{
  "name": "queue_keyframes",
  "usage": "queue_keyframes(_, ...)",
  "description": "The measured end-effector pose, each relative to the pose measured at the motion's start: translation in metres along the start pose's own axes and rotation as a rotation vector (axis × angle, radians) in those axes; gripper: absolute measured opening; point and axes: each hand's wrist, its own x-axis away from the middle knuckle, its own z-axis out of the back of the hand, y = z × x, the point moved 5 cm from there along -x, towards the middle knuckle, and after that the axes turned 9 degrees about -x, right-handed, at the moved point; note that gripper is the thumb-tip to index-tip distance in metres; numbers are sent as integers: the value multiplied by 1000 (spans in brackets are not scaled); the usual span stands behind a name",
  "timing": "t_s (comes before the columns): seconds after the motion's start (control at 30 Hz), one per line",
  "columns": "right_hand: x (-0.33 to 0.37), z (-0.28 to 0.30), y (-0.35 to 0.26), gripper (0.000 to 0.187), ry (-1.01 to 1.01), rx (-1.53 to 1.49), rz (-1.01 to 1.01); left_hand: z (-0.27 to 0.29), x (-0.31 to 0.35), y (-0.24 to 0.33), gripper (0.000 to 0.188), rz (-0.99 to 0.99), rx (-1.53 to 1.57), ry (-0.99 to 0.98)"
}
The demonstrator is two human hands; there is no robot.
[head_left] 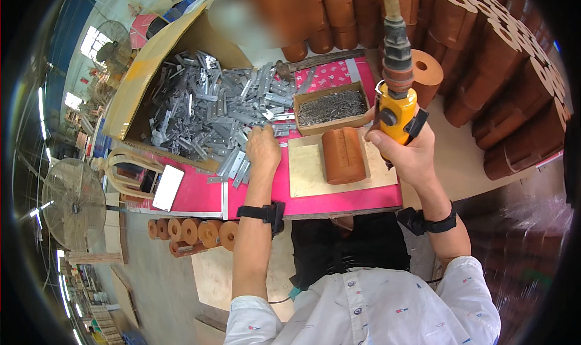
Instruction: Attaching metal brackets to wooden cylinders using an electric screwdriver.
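Observation:
My right hand (407, 148) is wrapped round a yellow pneumatic screwdriver (396, 112), with a dark ribbed hose fitting at its top end. Below and left of the tool, a reddish-brown wooden cylinder (344, 156) with a groove along its length lies on a light wooden board (307, 174). My left hand (264, 148) is at the right edge of a heap of flat metal brackets (209, 100), its fingers curled in; what they pinch, if anything, is hidden. A shallow cardboard box of screws (331, 107) stands just beyond the cylinder.
The brackets spill from a large cardboard box (134, 94). A white-screened phone (168, 188) leans by a wooden frame (124, 163) on the pink-topped table (196, 197). A hammer (287, 71) lies at the back. Stacked brown cylinders (466, 106) crowd the right and far sides.

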Motion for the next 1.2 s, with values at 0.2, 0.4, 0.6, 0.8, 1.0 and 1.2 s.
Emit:
queue_keyframes(0.2,-1,6,-4,45,0,50,-54,0,-4,-2,22,23,-2,-48)
queue_keyframes(0.4,0,4,-5,45,-14,57,-44,2,-4,-6,30,98,142,-169)
queue_keyframes(0.6,-2,6,-3,46,-8,56,-62,20,-2,-11,26,273,976,-362)
queue_keyframes(0.8,-7,-2,-2,45,-14,-2,-38,70,2,64,23,-7,1278,-476)
queue_keyframes(1.0,-6,-3,-7,45,-30,28,-76,76,-16,92,33,-221,953,-583)
queue_keyframes(1.2,-6,-3,-9,32,19,41,35,75,-20,111,40,-330,898,-428)
